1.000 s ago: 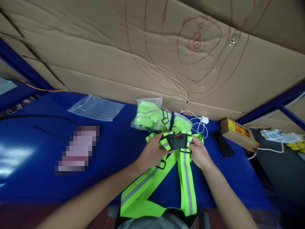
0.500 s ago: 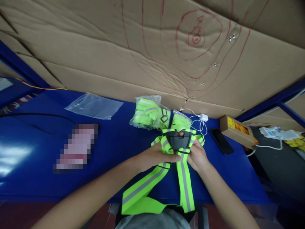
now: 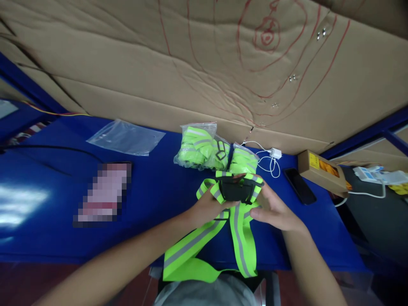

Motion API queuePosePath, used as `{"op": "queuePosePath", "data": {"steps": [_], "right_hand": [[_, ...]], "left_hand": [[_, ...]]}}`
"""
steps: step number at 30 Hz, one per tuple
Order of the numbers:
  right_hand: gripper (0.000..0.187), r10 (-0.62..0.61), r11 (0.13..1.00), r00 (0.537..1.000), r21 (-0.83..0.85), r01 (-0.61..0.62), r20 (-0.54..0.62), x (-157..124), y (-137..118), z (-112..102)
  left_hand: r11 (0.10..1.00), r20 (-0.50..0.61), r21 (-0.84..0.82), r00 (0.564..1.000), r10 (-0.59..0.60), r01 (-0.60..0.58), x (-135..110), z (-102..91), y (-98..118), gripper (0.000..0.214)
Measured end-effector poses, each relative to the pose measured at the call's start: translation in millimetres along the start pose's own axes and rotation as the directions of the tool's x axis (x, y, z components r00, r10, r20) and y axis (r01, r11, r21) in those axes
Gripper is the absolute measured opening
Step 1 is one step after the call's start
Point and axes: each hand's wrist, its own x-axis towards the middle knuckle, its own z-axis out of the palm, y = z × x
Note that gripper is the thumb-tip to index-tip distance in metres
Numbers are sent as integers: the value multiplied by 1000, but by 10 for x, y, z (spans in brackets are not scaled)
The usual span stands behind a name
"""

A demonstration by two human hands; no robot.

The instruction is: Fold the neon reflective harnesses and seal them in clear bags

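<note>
A neon-green reflective strap vest [image 3: 204,242] with a black centre patch [image 3: 236,191] lies on the blue table [image 3: 153,199], and its grey-striped straps hang over the near edge. My left hand [image 3: 207,206] pinches the vest just left of and below the patch. On the other side, my right hand [image 3: 274,208] grips the right end of the vest, fingers curled around the folded straps. Just behind them lie bagged green vests [image 3: 200,146].
An empty clear plastic bag [image 3: 126,138] lies at the back left. Right of the vests are a white charger with cable [image 3: 270,159], a black phone [image 3: 299,191] and a small cardboard box [image 3: 321,170]. Marked cardboard sheets [image 3: 204,63] lean behind the table.
Both hands have kept hold of the vest and shifted on it. My right hand has slid out to the right side; the patch sits a little further back.
</note>
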Motion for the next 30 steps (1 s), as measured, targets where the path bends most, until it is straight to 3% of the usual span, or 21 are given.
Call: {"op": "queuePosePath", "data": {"steps": [5, 7, 10, 13, 16, 20, 23, 26, 30], "right_hand": [[37, 40, 995, 961, -76, -63, -272, 91, 5, 90], [34, 88, 996, 944, 21, -86, -316, 105, -23, 109], [38, 185, 963, 911, 252, -94, -369, 89, -77, 112], [39, 274, 911, 889, 395, -118, -366, 77, -121, 119], [39, 292, 902, 885, 413, -129, -362, 78, -146, 125], [36, 226, 933, 875, 354, -68, -428, 42, -165, 80], [36, 155, 964, 867, 264, -28, -474, -13, -167, 30], [33, 110, 981, 883, 191, -23, -456, -44, -151, 22], [30, 105, 972, 891, 237, 3, -442, 9, -137, 104]], "left_hand": [[998, 14, -16, 998, -59, 59, -31, 25, 9, 65], [989, 92, -75, 989, -116, 124, -52, 28, 12, 68], [976, 253, -117, 956, -150, 184, -59, 18, -19, 56], [992, 334, -72, 939, -76, 105, -30, -4, -74, 38], [999, 347, -2, 937, -38, 42, 5, -52, -52, 28], [996, 386, 59, 918, -87, 70, 23, -197, 177, 56], [997, 407, 70, 913, -9, -22, 29, -321, 365, 75], [993, 419, 102, 908, 12, -59, 36, -360, 437, 60], [965, 391, 218, 919, 53, -148, 31, -278, 384, 46]]}}
